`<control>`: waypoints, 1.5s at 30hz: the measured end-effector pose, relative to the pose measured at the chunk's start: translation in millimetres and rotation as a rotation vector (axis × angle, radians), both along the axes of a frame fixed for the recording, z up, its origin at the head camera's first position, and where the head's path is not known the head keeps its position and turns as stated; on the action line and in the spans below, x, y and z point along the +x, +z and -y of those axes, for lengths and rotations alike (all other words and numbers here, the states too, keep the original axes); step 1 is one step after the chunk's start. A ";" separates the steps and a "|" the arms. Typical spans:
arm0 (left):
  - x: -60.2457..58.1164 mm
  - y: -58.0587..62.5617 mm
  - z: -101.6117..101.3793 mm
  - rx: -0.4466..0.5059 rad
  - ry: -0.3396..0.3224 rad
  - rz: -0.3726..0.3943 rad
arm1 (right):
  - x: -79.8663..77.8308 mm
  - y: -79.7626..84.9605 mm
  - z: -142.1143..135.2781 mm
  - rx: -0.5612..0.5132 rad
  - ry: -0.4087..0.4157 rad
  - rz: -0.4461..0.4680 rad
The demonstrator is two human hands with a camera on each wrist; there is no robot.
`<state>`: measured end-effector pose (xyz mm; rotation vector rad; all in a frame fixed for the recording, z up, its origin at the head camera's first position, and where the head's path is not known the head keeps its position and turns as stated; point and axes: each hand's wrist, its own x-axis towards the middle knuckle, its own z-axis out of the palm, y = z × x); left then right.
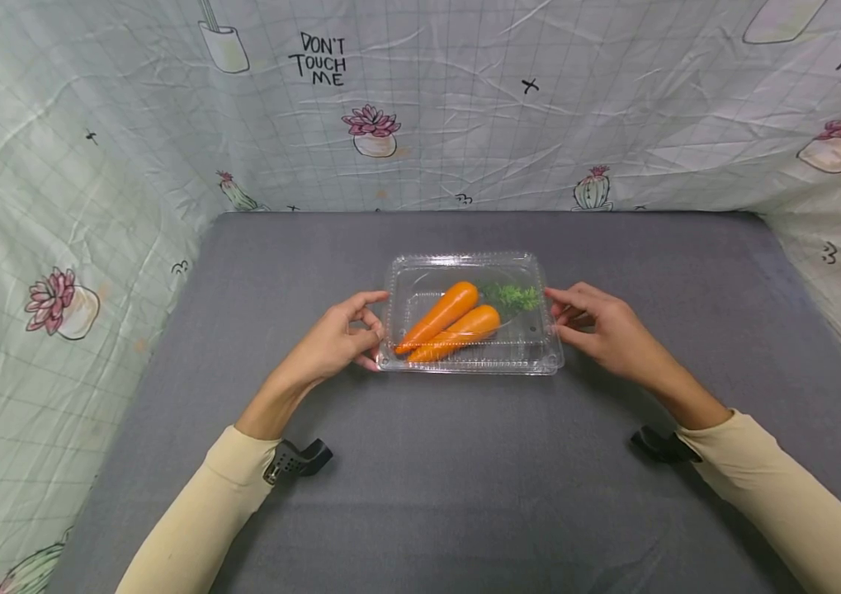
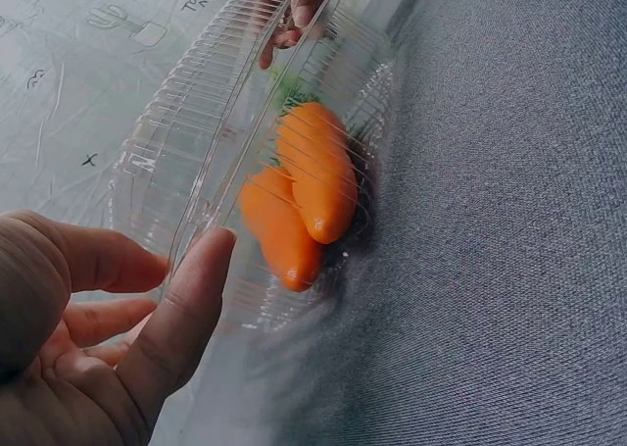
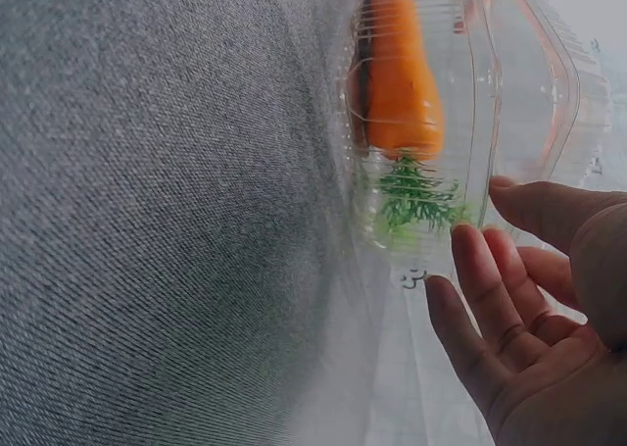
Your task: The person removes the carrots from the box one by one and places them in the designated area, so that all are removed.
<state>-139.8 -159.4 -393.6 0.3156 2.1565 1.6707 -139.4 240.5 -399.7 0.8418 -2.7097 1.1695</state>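
A clear plastic clamshell container point(image 1: 474, 363) lies on the grey tabletop with its lid over the base. Inside, two orange carrots point(image 1: 438, 318) slant side by side, tips toward the lower left, and green leafy tops point(image 1: 512, 297) show at the right through the plastic. My left hand point(image 1: 338, 334) pinches the container's left rim between thumb and finger, as the left wrist view also shows at the thumb point(image 2: 191, 309). On the opposite side, my right hand point(image 1: 606, 330) has its thumb and fingertips at the right rim, the rim between them in the right wrist view.
The grey cloth-covered table point(image 1: 465, 478) extends around the container. Behind it and along both sides hangs a pale printed curtain point(image 1: 450, 107) with plant drawings and lettering. Dark straps point(image 1: 297, 458) sit on both wrists over beige sleeves point(image 1: 205, 503).
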 end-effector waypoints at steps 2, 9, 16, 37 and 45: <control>2.0 -0.5 1.4 0.000 -0.004 0.000 | 2.9 -0.4 1.7 0.014 0.004 -0.035; 9.2 -1.8 6.2 -0.004 -0.013 -0.003 | 13.3 -3.5 5.9 0.045 -0.009 -0.106; 14.1 -2.4 11.8 -0.022 -0.023 -0.009 | 23.6 -6.3 8.0 0.061 -0.011 -0.194; 16.6 0.3 13.4 -0.030 -0.025 0.019 | 18.7 -4.0 -1.1 0.122 0.063 -0.328; 18.9 -1.4 14.4 -0.008 -0.038 -0.002 | 16.6 -2.7 -1.8 0.120 0.059 -0.357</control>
